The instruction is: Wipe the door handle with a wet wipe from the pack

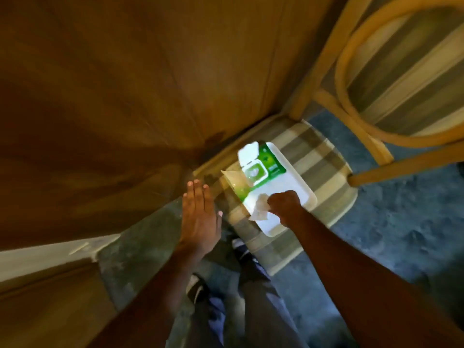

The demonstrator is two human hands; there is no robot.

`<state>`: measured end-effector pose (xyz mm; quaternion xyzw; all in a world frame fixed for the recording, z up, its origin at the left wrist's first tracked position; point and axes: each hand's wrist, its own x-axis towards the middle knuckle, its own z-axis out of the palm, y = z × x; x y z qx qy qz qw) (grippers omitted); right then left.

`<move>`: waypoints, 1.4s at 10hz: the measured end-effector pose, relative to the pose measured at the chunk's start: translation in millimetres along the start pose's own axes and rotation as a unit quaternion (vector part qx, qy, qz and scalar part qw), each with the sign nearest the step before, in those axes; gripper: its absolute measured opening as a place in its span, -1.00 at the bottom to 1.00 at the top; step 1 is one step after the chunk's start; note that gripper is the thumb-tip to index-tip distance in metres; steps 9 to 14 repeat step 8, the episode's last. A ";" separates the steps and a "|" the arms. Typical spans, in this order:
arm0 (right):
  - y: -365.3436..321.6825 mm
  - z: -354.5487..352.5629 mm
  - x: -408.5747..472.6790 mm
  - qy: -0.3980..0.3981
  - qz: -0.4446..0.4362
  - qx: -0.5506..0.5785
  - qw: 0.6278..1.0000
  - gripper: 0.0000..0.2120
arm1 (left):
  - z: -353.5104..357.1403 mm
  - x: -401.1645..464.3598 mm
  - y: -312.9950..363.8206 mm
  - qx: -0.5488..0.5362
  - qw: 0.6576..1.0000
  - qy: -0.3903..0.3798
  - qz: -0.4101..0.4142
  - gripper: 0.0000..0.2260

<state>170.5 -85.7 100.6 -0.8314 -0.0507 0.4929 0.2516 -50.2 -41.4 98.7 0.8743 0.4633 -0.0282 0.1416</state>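
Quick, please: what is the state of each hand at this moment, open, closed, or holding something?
Left hand: open and flat, fingers extended, holding nothing.
Right hand: closed, holding a wet wipe above the pack.

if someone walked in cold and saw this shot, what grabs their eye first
The bright green and white wet wipe pack, its flip lid open, lies on a white tray on a striped chair cushion at centre. Just below it, the right hand is closed on a crumpled wipe over the tray, while the left hand hovers flat and open beside the wooden door that fills the left.
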 end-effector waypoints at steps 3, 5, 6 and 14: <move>68.9 -2.3 67.0 0.179 -0.062 -0.115 0.975 -0.79 | 78.9 41.3 43.1 0.007 0.997 -0.065 0.033 -0.33; 71.6 21.0 70.8 0.185 -0.106 -0.245 0.946 -0.84 | 87.7 43.2 32.3 0.027 0.995 -0.092 0.005 -0.29; 69.5 30.6 61.9 0.166 -0.126 -0.225 0.952 -0.85 | 84.0 36.6 22.9 0.024 0.993 -0.111 -0.009 -0.26; 54.6 19.3 46.6 0.146 -0.110 -0.215 0.959 -0.74 | 71.8 35.9 17.2 0.024 0.997 -0.069 -0.013 -0.32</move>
